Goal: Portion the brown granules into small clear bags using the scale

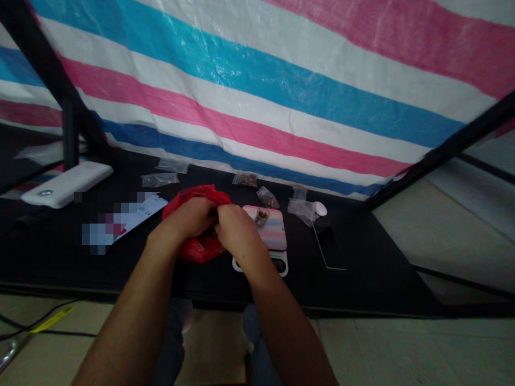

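A red plastic bag [197, 251] lies open on the black table, with dark contents partly visible inside. My left hand [196, 217] reaches over its left rim, fingers curled down into the mouth. From the right side my right hand [236, 229] meets it there, its fingers bent and closed. Whatever the fingertips hold is hidden by the hands. Just right of my right hand stands a white kitchen scale [276, 230] with a pinkish top, partly covered by my forearm. On the scale sits a small clear cup [262, 216] with brown pieces in it.
Behind the scale lie small clear bags with brown pieces [245, 179] [267, 198]. Other clear bags [160, 179] [301, 208] lie farther left and right. A phone [329, 244], a white oval object [320, 209], a paper [142, 213] and a white device [68, 185] surround them. Striped sheeting [257, 102] hangs behind.
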The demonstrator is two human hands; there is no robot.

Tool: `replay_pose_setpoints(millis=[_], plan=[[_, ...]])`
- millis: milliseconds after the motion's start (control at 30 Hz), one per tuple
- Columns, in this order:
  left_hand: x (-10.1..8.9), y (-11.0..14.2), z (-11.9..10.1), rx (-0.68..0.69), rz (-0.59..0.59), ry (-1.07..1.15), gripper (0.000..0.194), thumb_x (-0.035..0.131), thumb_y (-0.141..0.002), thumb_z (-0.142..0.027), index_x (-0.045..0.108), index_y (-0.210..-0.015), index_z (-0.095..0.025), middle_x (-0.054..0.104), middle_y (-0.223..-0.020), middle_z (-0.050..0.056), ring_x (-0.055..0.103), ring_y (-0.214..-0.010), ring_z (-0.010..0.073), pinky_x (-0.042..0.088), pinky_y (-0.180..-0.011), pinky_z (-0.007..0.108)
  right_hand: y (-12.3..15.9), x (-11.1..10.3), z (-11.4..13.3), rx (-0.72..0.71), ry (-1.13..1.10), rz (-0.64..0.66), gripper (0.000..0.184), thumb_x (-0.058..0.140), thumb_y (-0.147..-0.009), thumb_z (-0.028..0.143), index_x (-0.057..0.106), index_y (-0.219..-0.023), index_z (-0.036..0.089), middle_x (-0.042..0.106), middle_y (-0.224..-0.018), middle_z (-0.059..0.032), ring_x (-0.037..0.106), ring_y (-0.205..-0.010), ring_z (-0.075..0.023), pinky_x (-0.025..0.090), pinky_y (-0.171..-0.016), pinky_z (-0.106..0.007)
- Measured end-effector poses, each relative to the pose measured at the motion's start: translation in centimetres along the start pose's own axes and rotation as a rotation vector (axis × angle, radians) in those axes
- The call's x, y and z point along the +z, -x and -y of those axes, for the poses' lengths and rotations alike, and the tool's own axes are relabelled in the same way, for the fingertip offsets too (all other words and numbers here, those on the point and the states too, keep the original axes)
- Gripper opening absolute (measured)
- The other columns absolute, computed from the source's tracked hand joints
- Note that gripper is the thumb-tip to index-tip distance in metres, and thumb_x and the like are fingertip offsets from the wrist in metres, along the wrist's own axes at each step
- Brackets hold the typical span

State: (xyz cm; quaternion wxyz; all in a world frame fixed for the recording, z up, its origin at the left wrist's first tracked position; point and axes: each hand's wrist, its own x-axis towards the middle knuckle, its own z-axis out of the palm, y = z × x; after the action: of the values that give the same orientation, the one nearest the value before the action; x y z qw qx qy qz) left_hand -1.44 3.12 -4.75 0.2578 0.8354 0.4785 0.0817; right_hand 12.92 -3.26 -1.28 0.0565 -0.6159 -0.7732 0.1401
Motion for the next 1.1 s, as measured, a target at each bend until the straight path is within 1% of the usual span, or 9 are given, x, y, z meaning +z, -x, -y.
replay_pose_setpoints(millis=[67, 167, 300, 467, 600, 733, 900, 1000, 1100], plan=[[-0.2, 0.2, 0.2, -0.016, 0.002, 0.002, 0.030, 0.056, -0.086, -0.012, 0.082, -0.098, -0.020, 0.084, -0.105, 0.011, 0.077, -0.106, 0.0259, 0.056, -0.095, 0.031, -0.2, 0.6, 0.8, 0.034, 0.040, 0.014, 0.035, 0.050, -0.102, 0.009, 0.072, -0.128, 0.010, 0.075, -0.128, -0.0196, 0.071, -0.122, -0.0301, 0.057, -0.093, -0.036], [-0.5, 0.4, 0.4, -0.027, 0.020, 0.022, 0.030, 0.057, -0.085, -0.012, 0.083, -0.097, -0.021, 0.084, -0.103, 0.010, 0.076, -0.111, 0.0260, 0.056, -0.099, 0.031, -0.3, 0.7, 1.1, 0.082, 0.067, 0.045, 0.036, 0.048, -0.104, 0.010, 0.071, -0.132, 0.010, 0.072, -0.133, -0.0207, 0.068, -0.126, -0.0329, 0.058, -0.091, -0.037], [-0.9, 0.9, 0.2, -0.038, 0.036, 0.020, 0.031, 0.056, -0.086, -0.014, 0.082, -0.101, -0.021, 0.084, -0.112, 0.009, 0.077, -0.105, 0.0250, 0.057, -0.090, 0.030, -0.6, 0.7, 0.9, 0.072, 0.070, 0.041, 0.038, 0.045, -0.105, 0.008, 0.072, -0.131, 0.011, 0.073, -0.131, -0.0217, 0.070, -0.123, -0.0317, 0.058, -0.091, -0.037], [-0.9, 1.0, 0.1, -0.076, 0.020, -0.057, 0.031, 0.056, -0.085, -0.012, 0.083, -0.097, -0.020, 0.085, -0.102, 0.008, 0.078, -0.092, 0.0234, 0.055, -0.079, 0.028, -0.8, 0.5, 0.2, 0.046, 0.046, 0.039, 0.036, 0.046, -0.102, 0.004, 0.075, -0.124, 0.011, 0.077, -0.122, -0.0204, 0.075, -0.114, -0.0285, 0.056, -0.089, -0.034], [-1.1, 0.9, 0.0, -0.071, 0.012, -0.117, 0.031, 0.057, -0.086, -0.015, 0.084, -0.100, -0.023, 0.085, -0.105, 0.006, 0.078, -0.097, 0.0230, 0.054, -0.081, 0.027, -0.7, 0.0, -0.8, 0.018, -0.004, -0.040, 0.028, 0.052, -0.102, 0.010, 0.078, -0.112, 0.015, 0.080, -0.115, -0.0174, 0.076, -0.107, -0.0263, 0.054, -0.088, -0.032], [-1.4, 1.0, -0.3, -0.058, 0.017, -0.115, 0.030, 0.057, -0.086, -0.017, 0.084, -0.098, -0.024, 0.085, -0.103, 0.004, 0.078, -0.096, 0.0219, 0.053, -0.081, 0.026, -1.0, -0.1, -1.3, -0.032, -0.081, -0.103, 0.021, 0.060, -0.103, 0.019, 0.081, -0.103, 0.019, 0.081, -0.108, -0.0130, 0.075, -0.107, -0.0242, 0.050, -0.088, -0.030], [-1.3, 0.9, -0.3, -0.041, 0.013, -0.110, 0.031, 0.057, -0.083, -0.016, 0.085, -0.097, -0.022, 0.085, -0.100, 0.007, 0.077, -0.093, 0.0242, 0.054, -0.081, 0.029, -1.3, 0.4, -1.8, -0.026, -0.154, -0.091, 0.018, 0.066, -0.099, 0.016, 0.083, -0.103, 0.021, 0.082, -0.108, -0.0108, 0.075, -0.106, -0.0227, 0.048, -0.086, -0.028], [-1.1, 0.7, 0.2, -0.008, 0.010, -0.087, 0.032, 0.057, -0.082, -0.017, 0.085, -0.097, -0.021, 0.085, -0.099, 0.008, 0.077, -0.092, 0.0236, 0.054, -0.081, 0.029, -1.5, 0.4, -2.2, -0.065, -0.218, -0.138, 0.017, 0.068, -0.098, 0.018, 0.084, -0.097, 0.022, 0.083, -0.102, -0.0083, 0.074, -0.099, -0.0211, 0.046, -0.081, -0.027], [-1.0, 0.6, 0.5, -0.014, 0.000, -0.092, 0.031, 0.057, -0.082, -0.017, 0.085, -0.095, -0.022, 0.085, -0.100, 0.006, 0.077, -0.095, 0.0232, 0.054, -0.083, 0.028, -1.8, 0.6, -2.5, -0.095, -0.282, -0.167, 0.016, 0.071, -0.095, 0.014, 0.084, -0.092, 0.022, 0.083, -0.097, -0.0060, 0.074, -0.093, -0.0196, 0.044, -0.078, -0.027]])
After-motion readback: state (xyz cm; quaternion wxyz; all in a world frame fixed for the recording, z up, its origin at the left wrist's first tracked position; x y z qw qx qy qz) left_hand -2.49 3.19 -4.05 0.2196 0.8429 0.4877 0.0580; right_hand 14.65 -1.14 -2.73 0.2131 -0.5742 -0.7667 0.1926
